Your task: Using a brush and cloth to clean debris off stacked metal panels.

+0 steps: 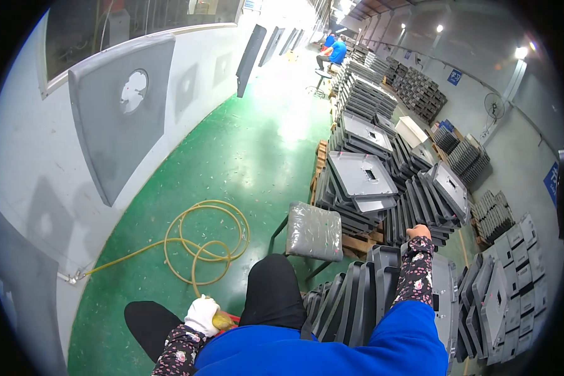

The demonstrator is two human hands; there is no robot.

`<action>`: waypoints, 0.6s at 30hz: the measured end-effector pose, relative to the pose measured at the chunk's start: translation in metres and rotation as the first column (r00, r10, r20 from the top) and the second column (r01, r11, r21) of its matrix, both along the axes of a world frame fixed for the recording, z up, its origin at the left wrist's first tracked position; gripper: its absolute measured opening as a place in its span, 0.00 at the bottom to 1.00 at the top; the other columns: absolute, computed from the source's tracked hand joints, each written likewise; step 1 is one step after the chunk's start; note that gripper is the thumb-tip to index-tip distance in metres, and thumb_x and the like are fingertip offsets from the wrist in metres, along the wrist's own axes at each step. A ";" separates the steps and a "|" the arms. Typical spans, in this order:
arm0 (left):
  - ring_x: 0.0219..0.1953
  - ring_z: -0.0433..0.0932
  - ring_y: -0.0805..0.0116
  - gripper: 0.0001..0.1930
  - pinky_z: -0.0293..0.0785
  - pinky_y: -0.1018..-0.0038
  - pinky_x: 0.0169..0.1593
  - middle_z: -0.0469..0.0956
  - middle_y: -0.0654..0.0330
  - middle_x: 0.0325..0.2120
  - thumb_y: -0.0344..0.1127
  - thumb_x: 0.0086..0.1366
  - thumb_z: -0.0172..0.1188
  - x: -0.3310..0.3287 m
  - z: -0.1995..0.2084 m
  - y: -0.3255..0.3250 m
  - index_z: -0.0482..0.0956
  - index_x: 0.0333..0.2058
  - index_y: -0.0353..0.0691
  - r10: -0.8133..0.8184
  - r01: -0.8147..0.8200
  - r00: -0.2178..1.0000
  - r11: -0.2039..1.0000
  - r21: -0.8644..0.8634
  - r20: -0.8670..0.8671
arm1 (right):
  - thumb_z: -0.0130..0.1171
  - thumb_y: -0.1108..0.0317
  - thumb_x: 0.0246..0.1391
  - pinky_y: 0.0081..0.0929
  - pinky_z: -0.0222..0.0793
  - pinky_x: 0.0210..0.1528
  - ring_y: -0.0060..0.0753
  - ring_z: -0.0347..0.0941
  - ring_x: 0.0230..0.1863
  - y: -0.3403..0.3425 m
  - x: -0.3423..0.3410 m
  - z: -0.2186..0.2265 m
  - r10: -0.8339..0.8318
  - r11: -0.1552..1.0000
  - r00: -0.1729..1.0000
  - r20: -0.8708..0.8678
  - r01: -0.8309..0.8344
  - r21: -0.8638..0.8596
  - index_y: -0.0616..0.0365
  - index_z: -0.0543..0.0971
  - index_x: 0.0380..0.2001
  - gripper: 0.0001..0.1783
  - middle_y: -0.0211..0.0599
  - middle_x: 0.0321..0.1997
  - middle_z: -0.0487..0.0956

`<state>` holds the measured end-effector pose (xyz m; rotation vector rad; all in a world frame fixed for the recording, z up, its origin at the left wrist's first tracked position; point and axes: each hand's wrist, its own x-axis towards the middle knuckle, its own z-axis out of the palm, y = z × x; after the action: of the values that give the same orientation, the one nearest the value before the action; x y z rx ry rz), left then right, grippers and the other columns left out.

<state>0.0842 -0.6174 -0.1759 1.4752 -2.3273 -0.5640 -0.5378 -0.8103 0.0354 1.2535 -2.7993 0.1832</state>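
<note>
My left hand (202, 315), in a white glove, is low beside my left thigh. It is closed on a yellowish rounded tool (222, 321) with a bit of red next to it; the tool's kind is mostly hidden. A yellow hose (197, 276) runs up to this hand from loose coils on the floor. Stretched forward to the right, my bare right hand (418, 232) has its fingers curled at the edge of the grey panels (413, 210), which stand tilted in a row. More grey panels (351, 301) lean upright under my right arm.
A stool (314, 230) with a wrapped seat stands before my knee. Pallets of stacked grey panels (362, 175) line the right side. On the left wall (194, 94) hangs a large grey panel (109, 138). Farther off, a person in blue (337, 51) sits on a stool.
</note>
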 end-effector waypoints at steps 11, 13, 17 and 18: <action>0.31 0.76 0.51 0.17 0.72 0.59 0.45 0.75 0.52 0.22 0.48 0.35 0.69 0.001 -0.002 0.001 0.77 0.19 0.42 0.017 -0.017 0.999 1.000 0.007 0.028 | 0.57 0.51 0.47 0.40 0.70 0.50 0.45 0.75 0.48 -0.031 0.095 0.048 0.407 0.905 0.890 -0.206 -0.362 0.223 0.57 0.79 0.40 0.23 0.45 0.45 0.79; 0.31 0.76 0.51 0.17 0.71 0.60 0.44 0.75 0.53 0.21 0.48 0.34 0.69 0.001 -0.003 0.001 0.77 0.19 0.42 0.012 -0.014 0.999 0.998 -0.062 -0.031 | 0.58 0.50 0.47 0.40 0.72 0.46 0.44 0.77 0.44 -0.033 0.166 0.042 0.606 0.795 0.758 -0.241 -0.574 0.195 0.56 0.80 0.34 0.20 0.45 0.39 0.80; 0.31 0.76 0.51 0.17 0.71 0.60 0.45 0.75 0.53 0.21 0.47 0.35 0.69 -0.006 0.017 0.004 0.77 0.19 0.42 0.074 -0.076 0.995 0.997 0.030 0.067 | 0.60 0.44 0.43 0.38 0.70 0.48 0.44 0.76 0.44 0.009 0.331 0.003 0.963 0.233 0.266 0.041 -0.899 0.371 0.54 0.82 0.34 0.25 0.41 0.36 0.80; 0.31 0.76 0.51 0.17 0.71 0.61 0.44 0.75 0.53 0.21 0.47 0.35 0.69 -0.004 0.019 0.009 0.77 0.19 0.42 0.106 -0.106 0.993 0.994 0.008 0.045 | 0.60 0.42 0.43 0.41 0.69 0.49 0.45 0.75 0.45 0.034 0.372 -0.005 0.986 0.093 0.135 0.096 -0.932 0.351 0.55 0.81 0.37 0.28 0.43 0.38 0.80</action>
<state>0.0799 -0.6088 -0.1565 1.6203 -2.2660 -0.5204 -0.1661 -0.7761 0.0308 2.8530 -1.2937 -0.3735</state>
